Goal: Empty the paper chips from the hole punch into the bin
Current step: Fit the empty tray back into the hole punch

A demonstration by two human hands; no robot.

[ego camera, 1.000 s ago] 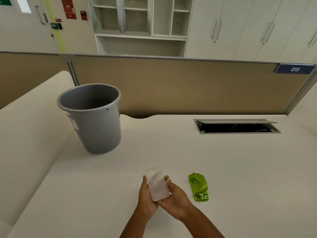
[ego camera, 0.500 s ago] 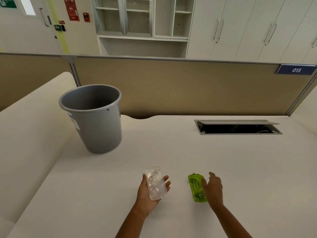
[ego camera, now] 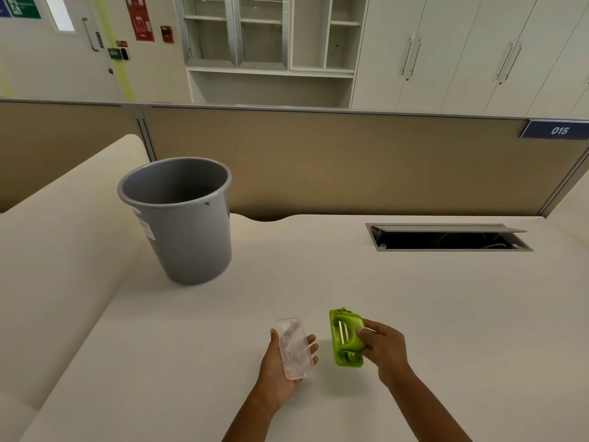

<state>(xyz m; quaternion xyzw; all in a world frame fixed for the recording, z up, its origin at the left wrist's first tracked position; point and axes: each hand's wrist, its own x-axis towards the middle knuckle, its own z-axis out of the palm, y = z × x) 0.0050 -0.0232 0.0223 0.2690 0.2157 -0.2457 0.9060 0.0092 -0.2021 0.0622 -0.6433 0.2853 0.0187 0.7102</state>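
Desk (ego camera: 414, 314) bare but for bin (ego camera: 178, 218), upright, well apart from both hands; punch (ego camera: 345, 339) now lifted off desk, tipped on edge, pinched in right hand (ego camera: 382, 349), where half a second ago merely touched; tray (ego camera: 294, 347) cradled in half-open left hand (ego camera: 280, 362), chips unclear; likely refitting next, emptying seemingly done.

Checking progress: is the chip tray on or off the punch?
Off: the left hand holds the clear tray, apart from the green punch.
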